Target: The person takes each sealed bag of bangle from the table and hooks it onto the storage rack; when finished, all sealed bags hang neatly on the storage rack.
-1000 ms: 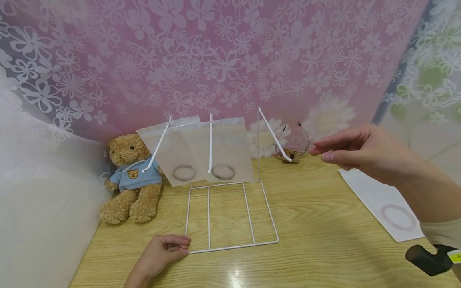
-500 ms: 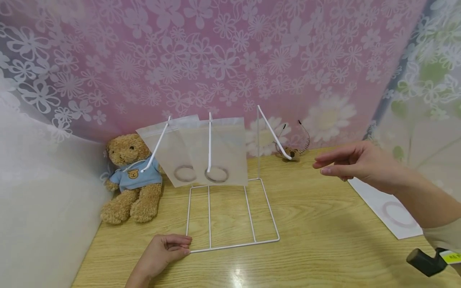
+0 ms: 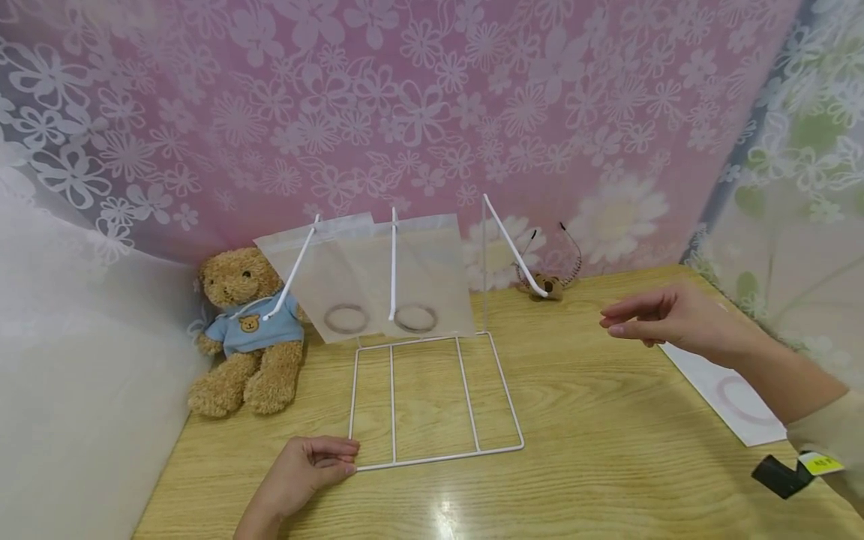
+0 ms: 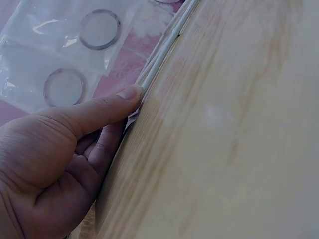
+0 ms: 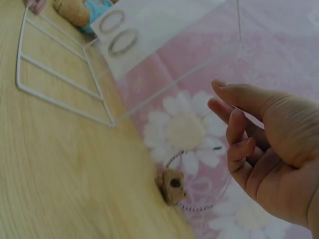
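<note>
A white wire display rack (image 3: 499, 391) stands on the wooden table with three prongs slanting forward. My left hand (image 3: 302, 471) pinches its front left base corner between thumb and fingers; in the left wrist view the thumb (image 4: 112, 105) lies on the wire. Two zip bags hang on the rack: the left bag (image 3: 324, 281) on the left prong, the middle bag (image 3: 432, 270) on the middle one. Each shows a dark bangle-like ring (image 3: 415, 319) near its bottom. My right hand (image 3: 682, 321) hovers right of the rack, fingers loosely bent, holding nothing.
A white bag (image 3: 729, 394) with a pale pink ring lies at the right, partly behind my right forearm. A teddy bear (image 3: 250, 337) in a blue top sits left of the rack. Behind the right prong lies a headband (image 3: 570, 262) with a brown animal face. A flowered curtain (image 3: 432, 112) hangs behind.
My right hand has moved a little down and to the right, away from the rack. The hanging middle bag has swung left and back right. My left hand keeps its place.
</note>
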A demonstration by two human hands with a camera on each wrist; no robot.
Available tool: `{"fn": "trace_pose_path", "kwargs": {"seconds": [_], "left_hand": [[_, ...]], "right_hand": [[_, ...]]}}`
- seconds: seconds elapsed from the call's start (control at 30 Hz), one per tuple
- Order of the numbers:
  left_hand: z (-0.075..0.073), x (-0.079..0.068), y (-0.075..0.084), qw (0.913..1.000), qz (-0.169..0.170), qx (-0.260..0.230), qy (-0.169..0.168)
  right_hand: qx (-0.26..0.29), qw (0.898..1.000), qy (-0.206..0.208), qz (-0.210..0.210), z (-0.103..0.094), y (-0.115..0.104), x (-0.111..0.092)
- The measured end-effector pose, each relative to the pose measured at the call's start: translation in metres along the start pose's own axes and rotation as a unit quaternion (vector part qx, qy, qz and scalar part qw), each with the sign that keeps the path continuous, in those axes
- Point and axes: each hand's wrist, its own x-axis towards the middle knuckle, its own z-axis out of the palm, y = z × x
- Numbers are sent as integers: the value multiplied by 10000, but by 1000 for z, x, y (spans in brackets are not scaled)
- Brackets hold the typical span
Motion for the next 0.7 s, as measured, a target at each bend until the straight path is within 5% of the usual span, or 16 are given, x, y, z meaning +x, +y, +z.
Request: {"fn": "trace_pose_path", "kwargs": {"seconds": [0.7], "left_hand": [[1, -1, 3, 10000, -44, 3, -25]], "right_hand": [[-914, 9933, 328, 621, -18, 67, -12]]}}
